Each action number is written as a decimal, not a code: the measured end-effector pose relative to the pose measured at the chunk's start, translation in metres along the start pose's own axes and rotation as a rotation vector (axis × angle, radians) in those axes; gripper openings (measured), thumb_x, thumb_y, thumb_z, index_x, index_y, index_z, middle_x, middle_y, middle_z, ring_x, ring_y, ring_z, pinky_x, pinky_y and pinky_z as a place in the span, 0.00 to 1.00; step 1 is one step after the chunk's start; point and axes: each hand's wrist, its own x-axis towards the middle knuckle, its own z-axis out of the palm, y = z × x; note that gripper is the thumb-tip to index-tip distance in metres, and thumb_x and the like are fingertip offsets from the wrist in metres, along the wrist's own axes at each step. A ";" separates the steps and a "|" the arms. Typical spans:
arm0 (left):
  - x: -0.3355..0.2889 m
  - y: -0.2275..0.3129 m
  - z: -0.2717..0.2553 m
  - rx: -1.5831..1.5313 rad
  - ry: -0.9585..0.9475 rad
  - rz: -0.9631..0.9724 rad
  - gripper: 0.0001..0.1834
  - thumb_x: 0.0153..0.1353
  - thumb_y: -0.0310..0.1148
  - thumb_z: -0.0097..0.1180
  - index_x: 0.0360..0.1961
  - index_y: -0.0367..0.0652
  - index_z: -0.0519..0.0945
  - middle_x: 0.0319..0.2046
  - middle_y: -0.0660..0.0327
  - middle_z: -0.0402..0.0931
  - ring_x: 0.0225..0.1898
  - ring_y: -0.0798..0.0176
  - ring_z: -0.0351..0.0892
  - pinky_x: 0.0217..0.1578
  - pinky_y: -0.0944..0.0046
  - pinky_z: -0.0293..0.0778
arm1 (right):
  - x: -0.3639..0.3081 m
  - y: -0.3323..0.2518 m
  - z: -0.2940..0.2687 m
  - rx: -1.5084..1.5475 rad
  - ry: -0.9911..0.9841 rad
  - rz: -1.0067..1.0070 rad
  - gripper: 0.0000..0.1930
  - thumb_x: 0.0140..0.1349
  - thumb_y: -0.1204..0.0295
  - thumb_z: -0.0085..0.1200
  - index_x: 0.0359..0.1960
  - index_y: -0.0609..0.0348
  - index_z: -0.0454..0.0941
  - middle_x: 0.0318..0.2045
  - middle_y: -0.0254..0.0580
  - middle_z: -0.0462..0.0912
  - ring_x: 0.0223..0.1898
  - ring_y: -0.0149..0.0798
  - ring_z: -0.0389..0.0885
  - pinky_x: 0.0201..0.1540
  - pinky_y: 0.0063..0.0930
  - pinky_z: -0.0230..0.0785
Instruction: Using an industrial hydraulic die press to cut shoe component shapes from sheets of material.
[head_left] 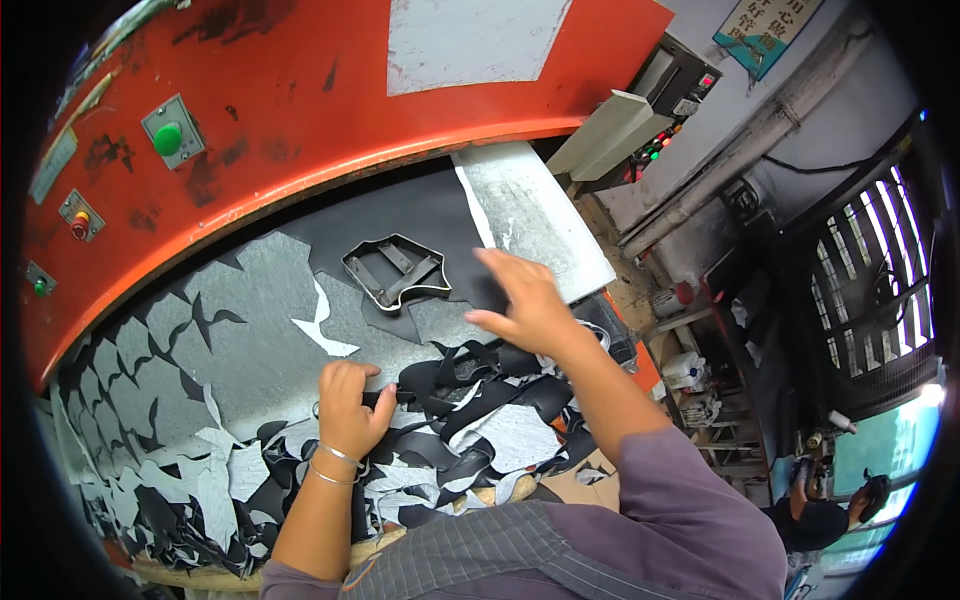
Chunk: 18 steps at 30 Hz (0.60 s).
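Note:
A metal-edged cutting die (397, 272) with crossbars lies on dark sheet material (400, 203) over a pale board (590, 253). My right hand (527, 307) is just right of the die, its thumb and fingers apart and holding nothing. At the near side of the board, my left hand (347, 412) has loosely bent fingers, with the thumb standing apart. Dark scraps show beside it, and I see nothing held in it. A white sliver (322, 325) lies between the die and my left hand. Cut-out shapes (130, 350) mark the sheet's left part.
An orange machine body (300, 70) with a green button (168, 139) spans the far side. Black and white offcuts (510, 438) heap along the near edge. A control box (655, 125) stands at right. Another person (835, 515) works far right.

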 end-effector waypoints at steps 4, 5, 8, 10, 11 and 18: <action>0.002 0.003 -0.002 -0.015 -0.007 -0.017 0.13 0.45 0.29 0.63 0.32 0.38 0.75 0.36 0.53 0.76 0.41 0.48 0.71 0.45 0.54 0.67 | 0.056 -0.013 0.042 -0.024 -0.025 -0.116 0.39 0.47 0.52 0.64 0.60 0.56 0.66 0.59 0.57 0.68 0.61 0.55 0.63 0.61 0.44 0.56; 0.005 0.007 -0.002 -0.022 0.039 0.018 0.13 0.46 0.29 0.63 0.33 0.38 0.75 0.37 0.52 0.76 0.42 0.47 0.72 0.46 0.54 0.67 | 0.058 -0.004 0.049 -0.018 -0.008 -0.110 0.39 0.47 0.52 0.64 0.60 0.56 0.66 0.59 0.57 0.68 0.61 0.55 0.63 0.61 0.44 0.56; 0.011 0.018 0.001 -0.055 0.078 0.018 0.13 0.47 0.30 0.62 0.35 0.39 0.75 0.40 0.51 0.76 0.45 0.47 0.72 0.49 0.54 0.66 | 0.051 0.014 0.061 0.204 -0.062 -0.102 0.32 0.44 0.57 0.66 0.52 0.60 0.74 0.54 0.56 0.71 0.56 0.54 0.66 0.59 0.41 0.60; 0.019 0.017 0.002 -0.091 0.057 -0.009 0.13 0.48 0.30 0.62 0.35 0.39 0.75 0.40 0.51 0.76 0.45 0.48 0.72 0.49 0.54 0.66 | 0.032 0.015 0.063 0.206 0.126 -0.032 0.27 0.42 0.61 0.67 0.44 0.63 0.78 0.49 0.54 0.73 0.52 0.53 0.68 0.57 0.39 0.62; 0.027 0.018 0.002 -0.123 -0.006 -0.063 0.15 0.49 0.30 0.62 0.38 0.38 0.76 0.41 0.50 0.76 0.47 0.47 0.72 0.51 0.53 0.66 | 0.027 0.018 0.061 0.207 0.126 -0.030 0.27 0.42 0.61 0.67 0.44 0.63 0.78 0.49 0.54 0.73 0.52 0.53 0.68 0.57 0.39 0.62; 0.095 0.002 0.052 -0.157 -0.137 -0.111 0.36 0.51 0.34 0.60 0.61 0.32 0.63 0.53 0.47 0.72 0.59 0.45 0.66 0.60 0.51 0.59 | -0.010 0.029 0.036 0.080 0.198 0.180 0.45 0.48 0.59 0.65 0.66 0.63 0.55 0.50 0.50 0.75 0.54 0.49 0.69 0.59 0.40 0.52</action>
